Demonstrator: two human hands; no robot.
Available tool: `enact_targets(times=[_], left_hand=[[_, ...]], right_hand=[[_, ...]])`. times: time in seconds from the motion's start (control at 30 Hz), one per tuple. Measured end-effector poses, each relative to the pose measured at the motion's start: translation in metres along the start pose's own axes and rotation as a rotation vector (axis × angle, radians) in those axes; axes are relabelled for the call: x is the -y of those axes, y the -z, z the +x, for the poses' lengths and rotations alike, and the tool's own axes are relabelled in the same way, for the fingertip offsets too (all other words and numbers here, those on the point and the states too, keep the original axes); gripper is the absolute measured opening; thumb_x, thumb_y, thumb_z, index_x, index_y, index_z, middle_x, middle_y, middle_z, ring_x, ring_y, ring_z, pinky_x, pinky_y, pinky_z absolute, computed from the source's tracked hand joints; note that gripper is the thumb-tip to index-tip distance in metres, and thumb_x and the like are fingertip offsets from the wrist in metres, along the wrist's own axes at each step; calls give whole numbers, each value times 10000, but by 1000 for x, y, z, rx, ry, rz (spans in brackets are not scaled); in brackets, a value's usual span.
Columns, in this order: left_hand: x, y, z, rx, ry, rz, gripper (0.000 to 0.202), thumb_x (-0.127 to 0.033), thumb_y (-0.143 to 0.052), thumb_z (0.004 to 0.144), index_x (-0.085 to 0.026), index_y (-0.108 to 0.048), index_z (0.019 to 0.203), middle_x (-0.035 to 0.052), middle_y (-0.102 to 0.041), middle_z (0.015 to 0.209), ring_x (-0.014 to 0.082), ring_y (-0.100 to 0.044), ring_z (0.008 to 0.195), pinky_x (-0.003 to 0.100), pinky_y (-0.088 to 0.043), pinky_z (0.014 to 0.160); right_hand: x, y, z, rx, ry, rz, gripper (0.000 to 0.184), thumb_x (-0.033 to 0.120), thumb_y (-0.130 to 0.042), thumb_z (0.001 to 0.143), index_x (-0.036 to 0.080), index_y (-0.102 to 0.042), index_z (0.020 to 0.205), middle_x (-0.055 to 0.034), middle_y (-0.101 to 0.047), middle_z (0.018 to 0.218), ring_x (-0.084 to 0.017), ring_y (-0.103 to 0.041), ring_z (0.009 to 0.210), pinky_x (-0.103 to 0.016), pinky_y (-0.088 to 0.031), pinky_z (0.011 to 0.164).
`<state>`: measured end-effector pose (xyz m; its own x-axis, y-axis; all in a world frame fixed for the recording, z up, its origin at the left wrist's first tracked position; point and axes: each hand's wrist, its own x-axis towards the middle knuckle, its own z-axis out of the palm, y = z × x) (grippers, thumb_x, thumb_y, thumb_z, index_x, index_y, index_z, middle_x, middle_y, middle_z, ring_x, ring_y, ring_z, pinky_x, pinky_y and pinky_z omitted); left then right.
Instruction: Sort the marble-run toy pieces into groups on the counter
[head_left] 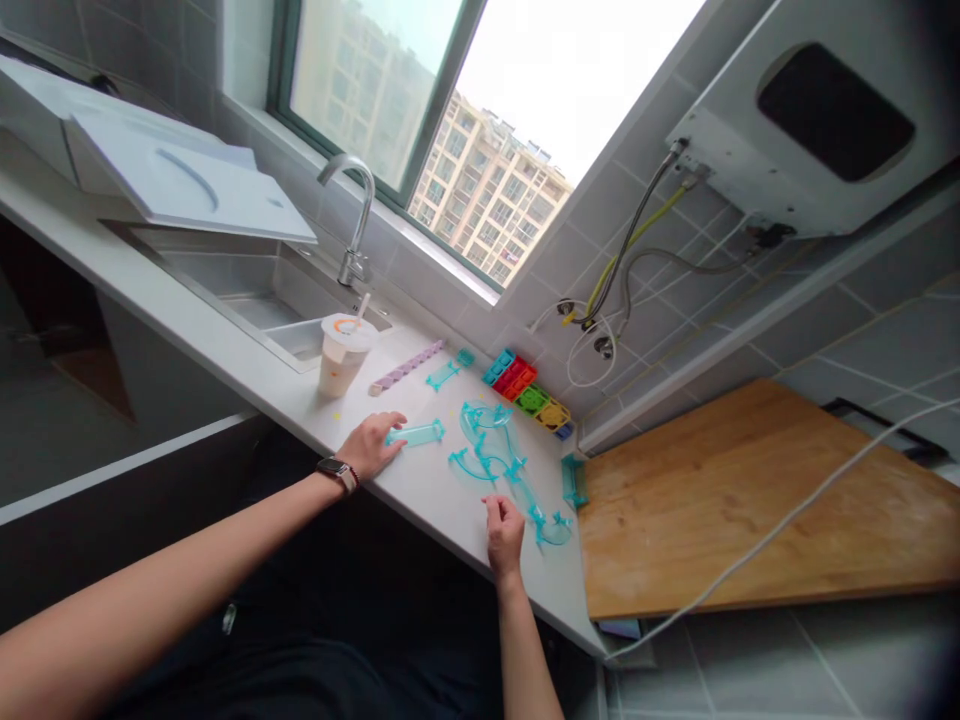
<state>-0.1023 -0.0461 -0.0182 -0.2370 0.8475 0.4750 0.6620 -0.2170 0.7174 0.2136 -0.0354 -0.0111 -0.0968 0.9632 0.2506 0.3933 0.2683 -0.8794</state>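
Forearms reaching in from below onto white desk point(442, 490). Left hand point(371, 445), watch point(337, 472) on wrist, lying flat and open, fingertips resting on straight teal piece point(418, 433), not gripping it. Right hand point(504, 530) sitting at desk's near edge, fingers curling down against near end of tangled teal track pieces point(491, 450); cannot tell if pinching anything. Cup point(342, 355) with straw standing beyond left hand, beside sink point(247, 290). Purple strip point(409, 367) and coloured blocks point(525, 385) lying by wall. Wooden board point(750, 500) lying just right of tracks.
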Motion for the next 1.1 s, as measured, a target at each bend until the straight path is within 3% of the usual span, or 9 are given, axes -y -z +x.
enact_targets(times=[0.23, 0.37, 0.5, 0.7, 0.8, 0.87, 0.9, 1.0, 1.1], left_hand=[[-6, 13, -2, -131, 163, -108, 323, -468, -742, 766, -207, -670, 943, 67, -658, 1008, 213, -672, 788, 350, -570, 716], [-22, 12, -7, -176, 341, -221, 443, -580, -755, 741, -185, -652, 915, 61, -709, 896, 219, -707, 747, 315, -565, 628], [-55, 7, -11, -46, 415, -470, 468, -553, -816, 690, -175, -657, 915, 51, -721, 838, 231, -725, 781, 323, -570, 666], [-89, -1, 1, 152, 399, -529, 440, -538, -784, 750, -183, -637, 965, 72, -717, 959, 230, -723, 827, 340, -592, 685], [-86, -8, 33, 358, 349, -477, 472, -614, -585, 888, -199, -602, 1112, 88, -716, 1037, 227, -728, 843, 322, -599, 624], [-76, -18, 68, 411, 282, -276, 470, -603, -415, 968, -200, -602, 1123, 82, -732, 990, 217, -729, 812, 329, -597, 646], [-68, -24, 89, 395, 238, -92, 450, -583, -409, 972, -204, -625, 1083, 74, -741, 972, 213, -729, 818, 336, -597, 695], [-42, -46, 153, 304, 231, 110, 351, -466, -621, 866, -182, -654, 1070, 125, -720, 1139, 285, -680, 1082, 419, -525, 961], [-17, -69, 203, 256, 277, 266, 454, -413, -726, 760, -163, -644, 1130, 193, -636, 1316, 364, -562, 1279, 487, -425, 1073]], right_hand=[[10, -16, -7, 115, -17, -42, 418, 521, -573, 921, 154, -747, 821, -21, -627, 636, -178, -548, 617, -284, -443, 626], [29, -49, 1, 334, -110, 227, 455, 554, -602, 909, 146, -750, 1047, -55, -700, 784, -149, -560, 596, -264, -476, 551], [48, -78, 26, 426, -191, 578, 595, 557, -710, 835, 201, -622, 1303, -121, -682, 1193, -157, -654, 734, -256, -545, 544], [51, -75, 67, 365, -213, 803, 368, 423, -793, 810, 179, -691, 1067, -81, -726, 974, -139, -629, 721, -201, -501, 529], [43, -54, 85, 353, -180, 817, 378, 409, -791, 818, 177, -691, 1100, -91, -735, 966, -154, -640, 752, -217, -512, 559], [35, -38, 96, 346, -159, 826, 425, 412, -785, 822, 180, -683, 1164, -96, -735, 980, -157, -640, 753, -225, -511, 566], [30, -31, 100, 348, -153, 842, 447, 420, -782, 823, 183, -679, 1187, -96, -734, 975, -155, -635, 742, -229, -508, 567], [16, -17, 106, 341, -168, 924, 479, 468, -759, 833, 187, -679, 1213, -85, -731, 916, -142, -604, 673, -239, -493, 565], [7, -14, 105, 346, -219, 988, 494, 505, -725, 851, 188, -681, 1226, -85, -732, 890, -137, -563, 621, -243, -466, 536]])
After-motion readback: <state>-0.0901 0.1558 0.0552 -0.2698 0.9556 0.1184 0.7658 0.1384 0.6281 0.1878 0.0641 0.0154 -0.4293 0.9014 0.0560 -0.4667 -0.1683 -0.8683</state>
